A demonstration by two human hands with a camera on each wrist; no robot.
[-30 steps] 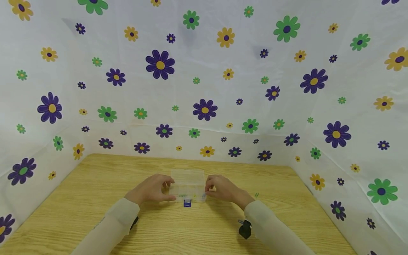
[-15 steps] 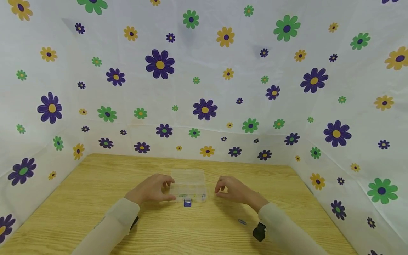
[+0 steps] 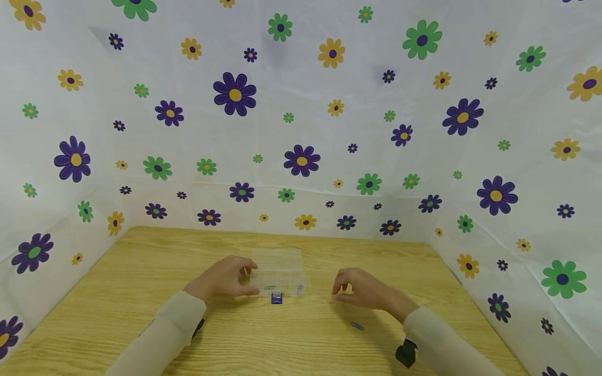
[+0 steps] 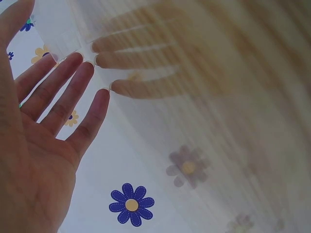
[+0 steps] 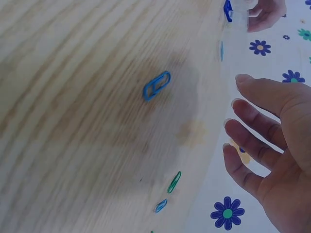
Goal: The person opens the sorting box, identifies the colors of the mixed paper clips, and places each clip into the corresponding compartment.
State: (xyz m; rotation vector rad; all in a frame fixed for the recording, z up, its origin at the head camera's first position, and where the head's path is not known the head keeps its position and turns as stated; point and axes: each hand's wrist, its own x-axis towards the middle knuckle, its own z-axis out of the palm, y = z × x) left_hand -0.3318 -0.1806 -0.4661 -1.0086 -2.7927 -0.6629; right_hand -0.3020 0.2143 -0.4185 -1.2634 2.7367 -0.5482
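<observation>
Hands apart: left hand (image 3: pixel 229 277) holds the clear box (image 3: pixel 277 271) by its left end; right hand (image 3: pixel 362 290), fingers loosely curled, hovers beyond a blue paperclip (image 3: pixel 357 326).

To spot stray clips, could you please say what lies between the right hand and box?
The head view shows bare table between right hand and box; a blue clip lies outside that stretch.

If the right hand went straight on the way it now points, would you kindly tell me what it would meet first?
Probably the right side of the clear box; the height of the right hand is unclear, so it might pass above.
</observation>
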